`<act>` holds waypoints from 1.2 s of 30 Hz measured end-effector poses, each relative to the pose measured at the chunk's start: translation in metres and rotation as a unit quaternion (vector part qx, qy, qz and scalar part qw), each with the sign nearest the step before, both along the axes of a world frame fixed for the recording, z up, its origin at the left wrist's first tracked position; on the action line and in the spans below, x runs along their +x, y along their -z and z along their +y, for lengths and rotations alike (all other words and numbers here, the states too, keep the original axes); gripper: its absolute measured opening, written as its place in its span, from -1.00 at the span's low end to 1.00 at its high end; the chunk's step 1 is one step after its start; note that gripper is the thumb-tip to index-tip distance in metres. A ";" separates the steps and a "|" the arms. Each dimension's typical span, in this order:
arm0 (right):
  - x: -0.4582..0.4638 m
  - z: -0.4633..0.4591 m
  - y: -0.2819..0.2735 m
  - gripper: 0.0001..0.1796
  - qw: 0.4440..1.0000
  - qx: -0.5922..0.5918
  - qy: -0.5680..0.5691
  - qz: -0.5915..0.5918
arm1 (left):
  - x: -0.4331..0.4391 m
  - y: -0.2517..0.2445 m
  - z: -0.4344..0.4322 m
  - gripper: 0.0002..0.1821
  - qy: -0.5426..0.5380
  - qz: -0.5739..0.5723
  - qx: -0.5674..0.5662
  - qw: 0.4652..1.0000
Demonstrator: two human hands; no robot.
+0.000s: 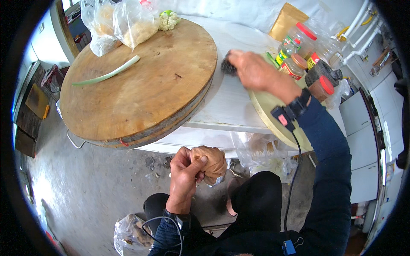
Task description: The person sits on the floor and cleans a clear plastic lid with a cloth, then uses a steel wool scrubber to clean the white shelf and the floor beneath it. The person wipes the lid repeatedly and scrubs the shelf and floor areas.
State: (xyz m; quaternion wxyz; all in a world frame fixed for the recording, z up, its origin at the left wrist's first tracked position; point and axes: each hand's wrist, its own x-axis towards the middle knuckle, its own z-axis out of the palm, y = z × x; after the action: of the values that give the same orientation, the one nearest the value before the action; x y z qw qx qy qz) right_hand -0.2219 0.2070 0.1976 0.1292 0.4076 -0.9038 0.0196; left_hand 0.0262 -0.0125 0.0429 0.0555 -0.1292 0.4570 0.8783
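Note:
My left hand (185,179) grips a bunched tan cloth (213,163) above the floor, in front of the table's edge. Out over the white tabletop (221,105) reaches my right hand (256,70), blurred. Its fingers are closed on a dark bristly brush (228,65), which is at the tabletop between the round wooden chopping board (141,96) and a pale green round board (266,108). On the chopping board lies a length of green onion (109,73).
Clear plastic bags (134,28) and a piece of cauliflower (168,21) sit at the chopping board's far side. Several bottles and jars (293,65), a stone mortar (322,75) and a brown paper pouch (286,20) stand at right. A filled plastic bag (134,232) rests on the floor.

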 end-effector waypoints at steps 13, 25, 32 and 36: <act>-0.053 -0.020 0.023 -0.90 0.999 -0.025 -0.026 0.003 | 0.002 -0.002 -0.004 -0.71 0.021 0.027 0.031 0.999; 0.182 -0.001 0.002 -0.59 0.967 -0.203 -0.063 -0.141 | 0.035 -0.016 -0.019 -0.67 -0.027 0.056 0.028 0.998; 0.158 0.012 -0.004 -0.56 0.987 -0.149 0.001 0.059 | 0.048 -0.018 -0.025 -0.72 -0.037 0.068 -0.010 0.997; 0.071 -0.001 -0.015 -0.68 0.987 -0.108 0.049 0.110 | 0.042 -0.017 -0.024 -0.72 -0.030 0.058 -0.026 0.998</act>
State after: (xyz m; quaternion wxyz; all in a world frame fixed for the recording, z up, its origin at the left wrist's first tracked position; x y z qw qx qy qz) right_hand -0.1509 0.2063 0.2130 0.2717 0.3458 -0.8956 0.0663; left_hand 0.0684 -0.0364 0.0602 -0.0007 -0.0927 0.4783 0.8733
